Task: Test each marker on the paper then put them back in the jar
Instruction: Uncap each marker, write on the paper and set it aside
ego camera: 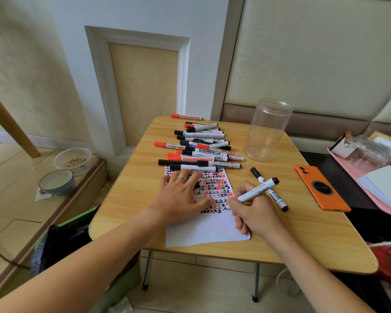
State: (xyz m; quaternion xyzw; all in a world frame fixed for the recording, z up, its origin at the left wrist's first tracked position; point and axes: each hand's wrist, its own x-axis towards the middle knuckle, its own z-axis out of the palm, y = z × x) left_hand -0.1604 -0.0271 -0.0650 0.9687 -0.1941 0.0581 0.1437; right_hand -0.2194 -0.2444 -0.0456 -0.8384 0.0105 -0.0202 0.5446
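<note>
1. Head view: pale wallpapered walls with a white framed panel stand behind a small wooden folding table (307, 224) on metal legs.
2. White paper (208, 231) lies near the table's front edge; its far half is filled with rows of red and black test marks, several of them reading "正", while its near half is blank.
3. Left hand (181, 197) lies flat on the paper with fingers straight and spread, holding nothing; a ring sits on one finger.
4. Right hand (253, 213) has its fingers curled round a black-capped marker (255, 190), whose writing end meets the paper's right edge and whose capped end points up and away. Print runs along its barrel but is too small to read.
5. Second black marker (269, 188) lies on the table just behind that hand, passing under the held one; its barrel reads "MARKER".
6. Pile of markers (201, 147), with red, black and one blue cap, stretches from the paper's far edge to the table's far edge. Readable labels include "WHITEBOARD MARKER" and "WHITEBOARD".
7. Clear plastic jar (266, 129) stands upright and open near the far right corner, right of the pile, with no markers inside.
8. Orange phone (321, 190) lies face down at the right edge.
9. Off the table's left, two bowls (61, 177) sit on a low ledge; a pink tray (357, 177) of papers is to the right.
</note>
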